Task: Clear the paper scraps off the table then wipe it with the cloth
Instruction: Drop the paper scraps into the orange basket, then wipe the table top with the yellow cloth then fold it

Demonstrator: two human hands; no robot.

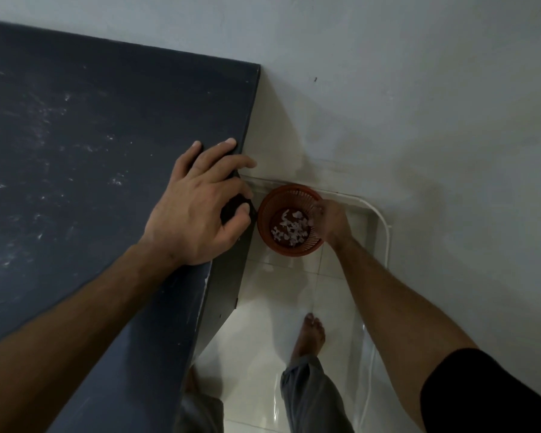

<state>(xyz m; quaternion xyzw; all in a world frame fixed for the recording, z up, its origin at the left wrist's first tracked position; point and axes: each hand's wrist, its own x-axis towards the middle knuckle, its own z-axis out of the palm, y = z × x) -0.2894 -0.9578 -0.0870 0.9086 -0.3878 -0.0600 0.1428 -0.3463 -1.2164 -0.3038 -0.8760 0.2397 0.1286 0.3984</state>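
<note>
The dark blue-grey table (pixel 85 145) fills the left of the view, its top marked with faint white smears. My left hand (pixel 197 204) lies on the table's right edge with fingers spread, resting on a darker patch (pixel 233 207) that may be a cloth; I cannot tell. On the floor beside the table stands a round orange basket (pixel 267 214) with several white paper scraps (pixel 289 229) in its bottom. My right hand (pixel 330 220) hangs blurred at the basket's right rim, fingers pointing down. Its grip is not clear.
A pale wall runs behind the table and basket. A white pipe or cord (pixel 384 226) bends along the wall's foot. The floor is glossy white tile (pixel 263 307). My bare foot (pixel 310 335) and grey trouser leg stand below the basket.
</note>
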